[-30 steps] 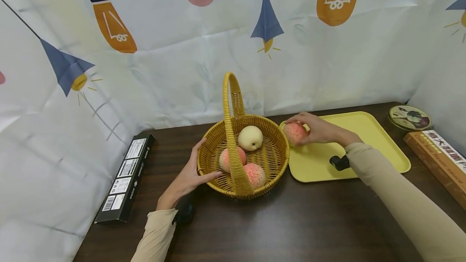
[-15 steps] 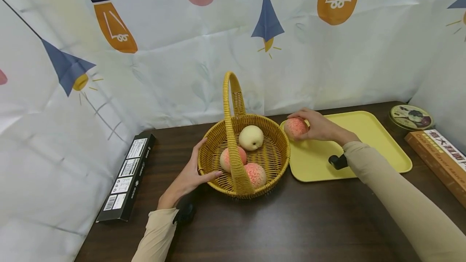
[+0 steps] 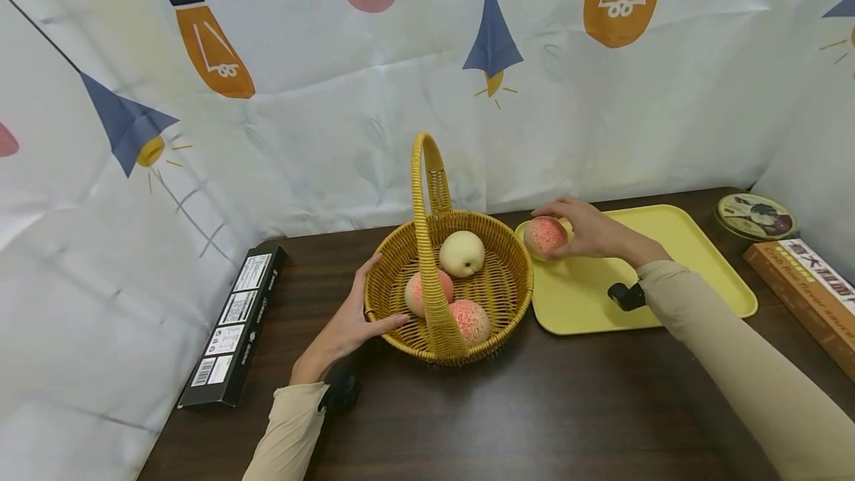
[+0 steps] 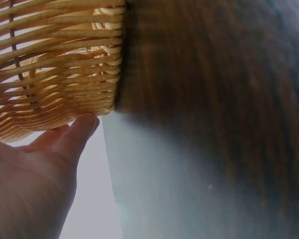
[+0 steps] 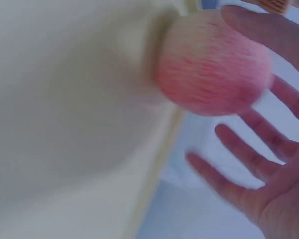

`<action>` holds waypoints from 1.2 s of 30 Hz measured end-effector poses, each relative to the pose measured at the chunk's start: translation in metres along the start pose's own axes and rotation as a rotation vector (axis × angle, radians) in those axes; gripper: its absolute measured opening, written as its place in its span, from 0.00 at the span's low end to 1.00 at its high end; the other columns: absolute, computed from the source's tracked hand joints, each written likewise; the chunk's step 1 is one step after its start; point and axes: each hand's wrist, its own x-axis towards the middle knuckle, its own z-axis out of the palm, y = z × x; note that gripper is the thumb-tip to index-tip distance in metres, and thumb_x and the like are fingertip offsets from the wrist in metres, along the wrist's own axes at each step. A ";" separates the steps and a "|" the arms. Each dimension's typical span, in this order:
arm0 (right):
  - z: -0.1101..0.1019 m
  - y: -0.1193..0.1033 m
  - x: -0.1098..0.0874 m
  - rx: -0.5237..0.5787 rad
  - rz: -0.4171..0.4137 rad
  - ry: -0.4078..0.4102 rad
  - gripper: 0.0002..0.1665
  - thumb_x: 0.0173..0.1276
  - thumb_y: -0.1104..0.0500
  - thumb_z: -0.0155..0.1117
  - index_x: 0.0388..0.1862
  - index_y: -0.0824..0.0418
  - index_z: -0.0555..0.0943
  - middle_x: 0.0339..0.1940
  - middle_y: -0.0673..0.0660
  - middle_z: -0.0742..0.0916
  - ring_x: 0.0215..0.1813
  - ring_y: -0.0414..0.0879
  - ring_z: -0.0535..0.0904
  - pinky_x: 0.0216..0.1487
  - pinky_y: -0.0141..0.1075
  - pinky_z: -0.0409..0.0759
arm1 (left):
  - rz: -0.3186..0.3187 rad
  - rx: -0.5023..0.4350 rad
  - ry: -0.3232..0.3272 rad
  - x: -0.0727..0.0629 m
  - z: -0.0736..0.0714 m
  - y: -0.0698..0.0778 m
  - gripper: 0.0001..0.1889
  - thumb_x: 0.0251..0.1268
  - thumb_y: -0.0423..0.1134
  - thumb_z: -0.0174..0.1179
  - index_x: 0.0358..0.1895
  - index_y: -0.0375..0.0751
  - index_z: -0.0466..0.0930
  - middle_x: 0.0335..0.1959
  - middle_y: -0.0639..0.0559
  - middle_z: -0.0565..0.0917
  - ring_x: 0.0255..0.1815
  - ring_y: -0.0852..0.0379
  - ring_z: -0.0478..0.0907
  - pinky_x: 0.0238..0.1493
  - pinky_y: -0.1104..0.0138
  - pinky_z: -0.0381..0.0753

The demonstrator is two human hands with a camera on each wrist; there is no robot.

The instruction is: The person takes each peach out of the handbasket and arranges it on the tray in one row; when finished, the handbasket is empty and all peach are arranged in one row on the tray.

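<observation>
A yellow wicker basket (image 3: 514, 243) with a tall hoop handle stands on the dark table. Inside it lie two pink-speckled peaches (image 3: 470, 321) and a pale cream fruit (image 3: 462, 253) with a dark spot. My left hand (image 3: 344, 329) holds the basket's left side, thumb across the rim and fingers along the outer wall; up close, the left wrist view has the thumb (image 4: 82, 129) at the weave. Another peach (image 3: 545, 236) sits at the yellow tray's left end. Around it my right hand (image 3: 591, 232) is spread, and in the right wrist view its fingers (image 5: 249, 149) are loosely extended.
The yellow tray (image 3: 601, 303) reaches right from the basket's side. A round tin (image 3: 755, 215) and a long brown box (image 3: 804, 288) stand at the far right. On the left lies a black box (image 3: 234, 325). A patterned curtain (image 3: 320, 132) hangs behind.
My right hand's fingers have loosened and drawn slightly up and right off the peach, which stays on the tray. The left hand and basket have kept their places.
</observation>
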 end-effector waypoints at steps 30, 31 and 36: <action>0.071 -0.124 0.005 0.015 -0.437 -0.265 0.26 0.64 0.52 0.81 0.57 0.58 0.84 0.57 0.51 0.79 0.58 0.46 0.76 0.61 0.42 0.76 | -0.030 0.045 0.028 -0.002 0.002 0.003 0.59 0.63 0.48 0.76 0.85 0.58 0.38 0.79 0.37 0.57 0.76 0.37 0.65 0.67 0.45 0.72; 0.074 -0.123 0.007 0.010 -0.437 -0.274 0.26 0.63 0.52 0.82 0.57 0.57 0.84 0.56 0.51 0.79 0.56 0.45 0.76 0.59 0.41 0.75 | -0.029 0.045 0.027 -0.002 0.002 0.003 0.59 0.63 0.49 0.76 0.85 0.58 0.38 0.80 0.37 0.57 0.76 0.37 0.65 0.68 0.44 0.72; 0.083 -0.116 0.018 0.043 -0.445 -0.306 0.29 0.59 0.53 0.85 0.58 0.56 0.83 0.55 0.50 0.81 0.56 0.43 0.76 0.60 0.39 0.75 | -0.027 0.046 0.033 -0.002 0.001 0.003 0.59 0.62 0.49 0.76 0.85 0.59 0.39 0.81 0.38 0.56 0.76 0.37 0.64 0.69 0.42 0.70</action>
